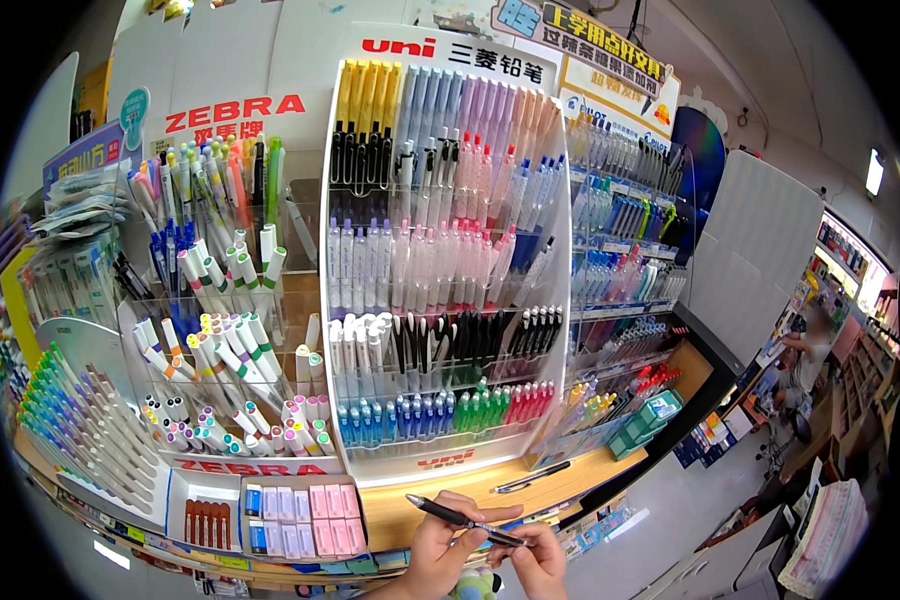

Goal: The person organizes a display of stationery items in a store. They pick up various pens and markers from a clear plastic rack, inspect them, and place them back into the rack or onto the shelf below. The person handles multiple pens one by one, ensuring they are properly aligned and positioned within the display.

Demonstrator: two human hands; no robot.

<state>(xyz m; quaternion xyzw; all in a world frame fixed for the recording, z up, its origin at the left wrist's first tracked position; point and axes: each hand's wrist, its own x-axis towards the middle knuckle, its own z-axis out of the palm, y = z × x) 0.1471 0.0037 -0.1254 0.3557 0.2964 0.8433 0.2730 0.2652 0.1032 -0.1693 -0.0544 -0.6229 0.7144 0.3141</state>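
A black pen (450,514) lies slantwise across both hands, its pointed end up to the left. My left hand (439,544) grips its barrel between thumb and fingers, with the index finger stretched to the right. The fingertips of my right hand (536,559) close on the pen's other end. Behind the hands, two more pens (531,478) rest on the wooden shelf (405,499). A tall white uni display rack (442,469) filled with rows of pens stands beyond the shelf.
To the left are a ZEBRA rack (247,466) of markers and a box of small pink, lilac and blue packs (304,517). At right stand a Pilot pen rack (622,307) and green boxes (645,424). A person (802,352) sits far right.
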